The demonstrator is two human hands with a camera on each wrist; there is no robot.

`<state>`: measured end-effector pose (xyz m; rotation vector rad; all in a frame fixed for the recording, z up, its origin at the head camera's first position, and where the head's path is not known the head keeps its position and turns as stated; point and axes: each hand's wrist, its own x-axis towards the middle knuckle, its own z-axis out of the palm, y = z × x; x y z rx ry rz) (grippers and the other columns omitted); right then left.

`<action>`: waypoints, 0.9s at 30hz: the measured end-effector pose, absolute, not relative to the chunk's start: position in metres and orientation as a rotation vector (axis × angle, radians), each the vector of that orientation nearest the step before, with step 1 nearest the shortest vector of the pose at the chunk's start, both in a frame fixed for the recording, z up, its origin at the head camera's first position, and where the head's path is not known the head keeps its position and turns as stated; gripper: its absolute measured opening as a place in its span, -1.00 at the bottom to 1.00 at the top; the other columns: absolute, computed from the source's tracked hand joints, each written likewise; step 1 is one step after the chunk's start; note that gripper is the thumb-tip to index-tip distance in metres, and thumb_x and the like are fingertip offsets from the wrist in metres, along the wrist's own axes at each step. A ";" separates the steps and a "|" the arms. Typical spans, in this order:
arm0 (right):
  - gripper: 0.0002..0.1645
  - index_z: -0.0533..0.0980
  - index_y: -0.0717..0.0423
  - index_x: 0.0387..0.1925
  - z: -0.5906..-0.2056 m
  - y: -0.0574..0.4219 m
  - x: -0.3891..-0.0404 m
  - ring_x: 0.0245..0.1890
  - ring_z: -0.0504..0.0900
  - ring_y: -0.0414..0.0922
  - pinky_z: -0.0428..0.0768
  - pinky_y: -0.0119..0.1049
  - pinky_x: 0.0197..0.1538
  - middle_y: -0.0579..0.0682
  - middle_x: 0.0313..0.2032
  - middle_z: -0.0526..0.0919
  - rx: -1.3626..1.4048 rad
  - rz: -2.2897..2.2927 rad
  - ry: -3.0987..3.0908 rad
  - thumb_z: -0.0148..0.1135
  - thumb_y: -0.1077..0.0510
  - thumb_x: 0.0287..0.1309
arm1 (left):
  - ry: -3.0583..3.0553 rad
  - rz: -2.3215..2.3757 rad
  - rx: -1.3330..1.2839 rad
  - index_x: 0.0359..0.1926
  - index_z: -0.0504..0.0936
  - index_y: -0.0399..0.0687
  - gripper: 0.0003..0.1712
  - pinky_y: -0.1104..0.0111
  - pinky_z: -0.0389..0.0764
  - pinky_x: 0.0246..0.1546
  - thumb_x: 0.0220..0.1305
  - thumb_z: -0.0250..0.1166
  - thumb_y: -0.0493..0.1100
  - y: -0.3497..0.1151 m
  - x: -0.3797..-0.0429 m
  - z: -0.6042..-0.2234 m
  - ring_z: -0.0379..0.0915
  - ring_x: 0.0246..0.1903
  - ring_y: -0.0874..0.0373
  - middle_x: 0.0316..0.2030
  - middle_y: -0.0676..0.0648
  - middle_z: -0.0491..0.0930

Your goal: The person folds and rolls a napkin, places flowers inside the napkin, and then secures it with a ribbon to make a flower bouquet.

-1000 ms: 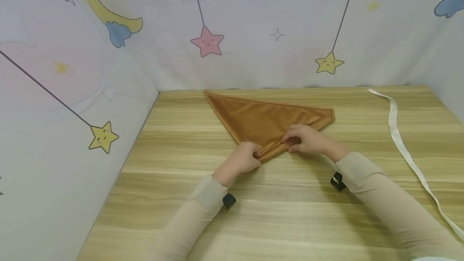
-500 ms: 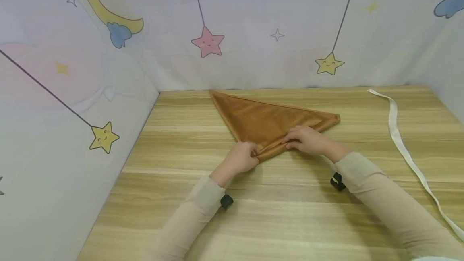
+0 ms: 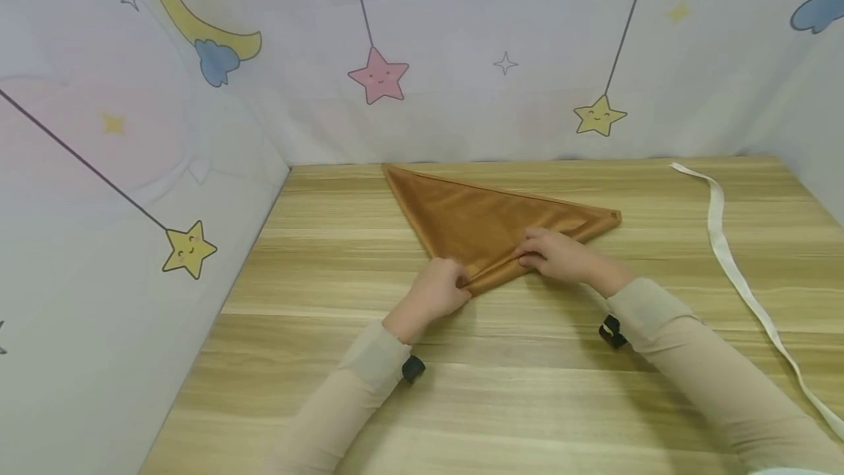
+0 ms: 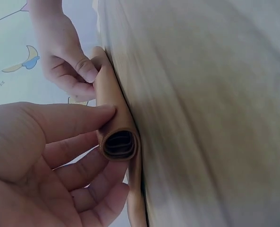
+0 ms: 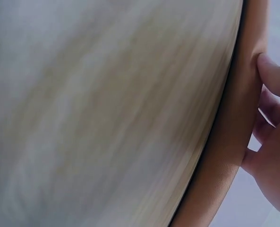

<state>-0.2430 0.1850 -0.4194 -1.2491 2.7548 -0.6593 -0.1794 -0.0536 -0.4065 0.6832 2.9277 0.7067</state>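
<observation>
A brown cloth (image 3: pixel 475 222), roughly triangular, lies on the table with its near edge rolled into a tube. At the left end of that roll my left hand (image 3: pixel 435 290) pinches it. The left wrist view shows the thumb on top of the roll (image 4: pixel 117 101) and the fingers beneath, beside its open spiral end. Farther right along the roll, my right hand (image 3: pixel 562 255) grips the cloth with thumb and fingertips. In the right wrist view the thumb (image 5: pixel 273 75) touches the roll's side; some of the fingers are hidden.
A long white ribbon (image 3: pixel 732 262) runs down the right side of the wood-grain table (image 3: pixel 501 402). Behind and to the left, a pale curtain (image 3: pixel 448 13) with printed stars and a moon borders the table.
The cloth's far left and right corners have shifted slightly to the right. My left hand has moved slightly left, and my right fingers have closed nearer the roll. Both hands keep hold.
</observation>
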 end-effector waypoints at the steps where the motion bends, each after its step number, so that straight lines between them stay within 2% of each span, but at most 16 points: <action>1: -0.86 0.59 0.08 -0.28 -0.420 0.184 -0.243 -0.29 0.47 -0.14 0.46 -0.20 -0.17 -0.10 -0.36 0.48 -1.269 -0.672 2.767 0.19 0.22 0.07 | 2.925 0.721 0.670 -0.42 0.65 -0.15 -0.88 0.42 0.44 -0.42 -0.09 0.30 -0.28 -0.054 -0.180 -0.406 0.43 -0.48 0.20 -0.48 -0.02 0.59; 4: -0.88 0.58 0.06 -0.33 -0.420 0.183 -0.243 -0.21 0.50 -0.11 0.45 -0.17 -0.09 -0.10 -0.32 0.54 -1.300 -0.692 2.794 0.24 0.23 0.02 | 2.926 0.742 0.622 -0.31 0.65 -0.14 -0.79 0.37 0.49 -0.32 -0.09 0.31 -0.28 -0.053 -0.180 -0.406 0.52 -0.37 0.15 -0.39 -0.05 0.64; 8: -0.88 0.60 0.05 -0.34 -0.418 0.183 -0.241 -0.22 0.47 -0.12 0.44 -0.18 -0.10 -0.10 -0.33 0.54 -1.282 -0.684 2.795 0.26 0.20 0.00 | 2.919 0.735 0.551 -0.34 0.68 -0.08 -0.82 0.35 0.51 -0.30 -0.08 0.31 -0.27 -0.054 -0.181 -0.406 0.56 -0.32 0.14 -0.35 -0.01 0.66; 14: -0.77 0.61 0.04 -0.29 -0.417 0.185 -0.240 -0.23 0.44 -0.15 0.42 -0.20 -0.12 -0.12 -0.32 0.52 -1.239 -0.639 2.786 0.33 0.11 -0.08 | 2.906 0.716 0.533 -0.36 0.70 -0.07 -0.86 0.34 0.52 -0.26 -0.02 0.30 -0.22 -0.054 -0.182 -0.406 0.56 -0.27 0.12 -0.33 -0.01 0.67; 18: -0.81 0.60 0.02 -0.29 -0.418 0.185 -0.240 -0.24 0.46 -0.17 0.44 -0.22 -0.12 -0.13 -0.32 0.53 -1.237 -0.608 2.792 0.29 0.11 -0.02 | 2.898 0.707 0.533 -0.37 0.69 -0.08 -0.81 0.36 0.49 -0.25 -0.10 0.37 -0.16 -0.054 -0.183 -0.408 0.52 -0.29 0.16 -0.35 0.00 0.64; 22: -0.84 0.60 0.05 -0.30 -0.418 0.184 -0.240 -0.23 0.50 -0.14 0.46 -0.19 -0.11 -0.09 -0.31 0.57 -1.274 -0.611 2.795 0.25 0.13 0.03 | 2.909 0.688 0.554 -0.58 0.63 -0.04 -0.86 0.42 0.39 -0.40 -0.20 0.43 -0.12 -0.054 -0.184 -0.410 0.34 -0.45 0.25 -0.52 0.09 0.47; 25: -0.84 0.60 0.07 -0.29 -0.418 0.183 -0.241 -0.19 0.53 -0.10 0.46 -0.16 -0.07 -0.06 -0.28 0.60 -1.277 -0.617 2.795 0.22 0.14 0.06 | 2.920 0.673 0.597 -0.81 0.40 0.01 -0.67 0.48 0.22 -0.57 -0.14 0.37 -0.17 -0.054 -0.184 -0.410 0.14 -0.61 0.27 -0.71 0.12 0.23; 27: -0.84 0.60 0.08 -0.28 -0.417 0.183 -0.241 -0.16 0.53 -0.08 0.46 -0.14 -0.04 -0.04 -0.26 0.61 -1.266 -0.619 2.794 0.20 0.15 0.07 | 2.922 0.670 0.628 -0.85 0.25 0.01 -0.56 0.48 0.12 -0.63 -0.09 0.33 -0.20 -0.055 -0.184 -0.410 0.05 -0.66 0.27 -0.76 0.11 0.11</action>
